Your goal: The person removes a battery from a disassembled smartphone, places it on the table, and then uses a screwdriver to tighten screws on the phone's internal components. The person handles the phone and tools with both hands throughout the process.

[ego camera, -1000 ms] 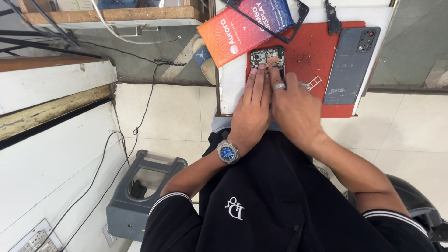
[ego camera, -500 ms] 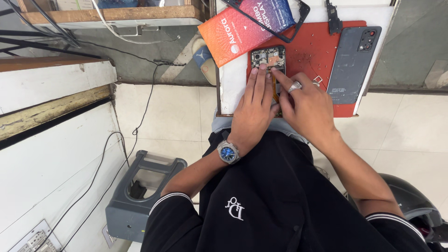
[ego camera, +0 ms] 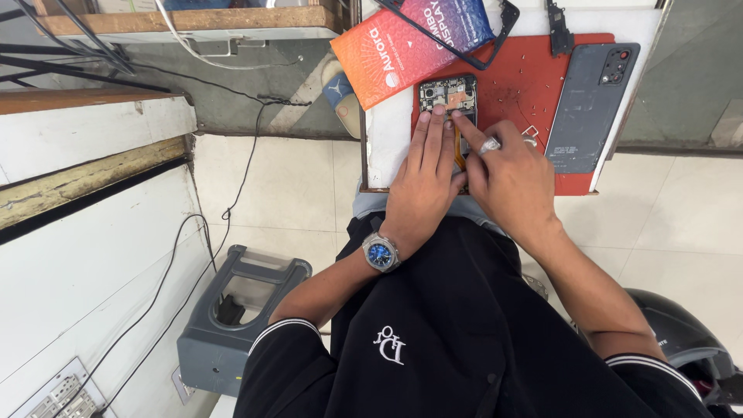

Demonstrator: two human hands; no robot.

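L hand [ego camera: 424, 179] flat, fingers straight, pinning opened phone [ego camera: 447, 96] on red mat [ego camera: 534, 77]. R hand [ego camera: 507, 170] loosely curled, forefinger tip on board, prob. pressing connector; nothing gripped. Back cover [ego camera: 592, 108] parked aside.

This is a small phone-repair workshop. A white table [ego camera: 387, 147] carries a red work mat [ego camera: 534, 77] strewn with tiny screws, and on it lies an opened phone [ego camera: 447, 97] with its circuit board bare. Just beside it rest a detached grey back cover [ego camera: 590, 108], a loose black display frame [ego camera: 495, 31] and an orange replacement-display box [ego camera: 402, 50]. Cables [ego camera: 232, 178] trail over the tiled floor [ego camera: 286, 201] past a grey plastic stool [ego camera: 236, 317], and a wall socket strip [ego camera: 58, 395] sits low on the white wall.
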